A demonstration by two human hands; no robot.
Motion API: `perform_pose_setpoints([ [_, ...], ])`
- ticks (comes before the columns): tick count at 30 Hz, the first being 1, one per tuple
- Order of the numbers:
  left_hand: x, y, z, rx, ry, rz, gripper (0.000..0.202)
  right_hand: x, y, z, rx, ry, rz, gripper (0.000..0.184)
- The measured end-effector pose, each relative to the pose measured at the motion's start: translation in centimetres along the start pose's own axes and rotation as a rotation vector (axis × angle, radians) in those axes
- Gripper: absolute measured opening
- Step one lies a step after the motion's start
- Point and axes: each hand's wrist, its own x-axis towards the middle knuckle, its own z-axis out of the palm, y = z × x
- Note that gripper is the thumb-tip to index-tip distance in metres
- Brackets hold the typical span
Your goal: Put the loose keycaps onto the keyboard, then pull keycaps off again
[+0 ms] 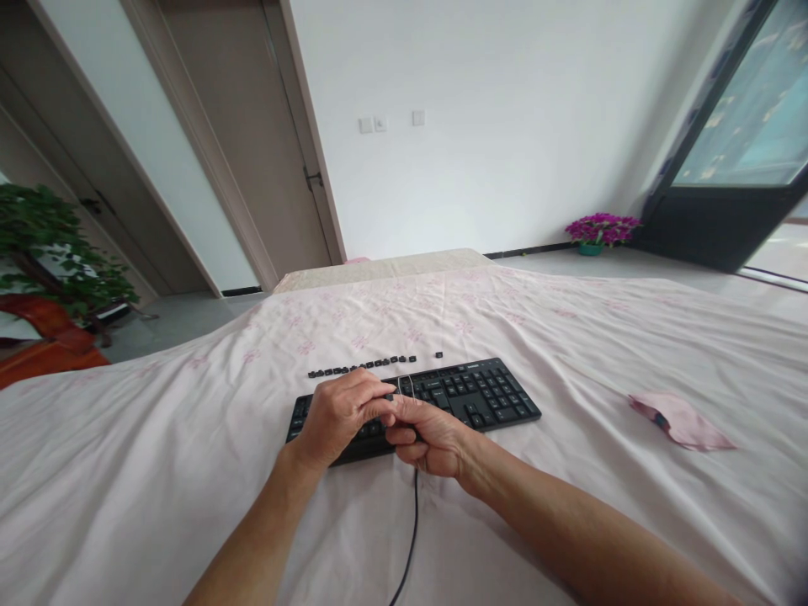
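A black keyboard lies slightly slanted on the pink cloth, partly hidden under both hands. My left hand is closed in a pinch on a small black keycap, mostly covered by the fingers. Touching it from the right, my right hand is closed around a wire keycap puller; thin pale wire loops stick out beyond the fingers, and its handle is hidden. Behind the keyboard, several loose black keycaps form a row, and a single keycap lies apart to the right.
A black cable runs toward me over the wrinkled pink cloth. To the right lies a folded pink cloth piece. Beyond the covered surface are a wooden chair, a leafy plant and purple flowers.
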Motion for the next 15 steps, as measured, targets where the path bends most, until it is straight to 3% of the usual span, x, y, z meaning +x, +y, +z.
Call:
perform_pose_setpoints([
  [9,0.01,0.04,-0.13,0.005,0.021,-0.022,0.017,-0.01,0.04,-0.03,-0.036,0.073,-0.117,0.029],
  [15,-0.18,0.02,-0.07,0.002,0.003,-0.04,0.018,0.04,-0.02,-0.25,-0.061,0.055,-0.155,0.035],
])
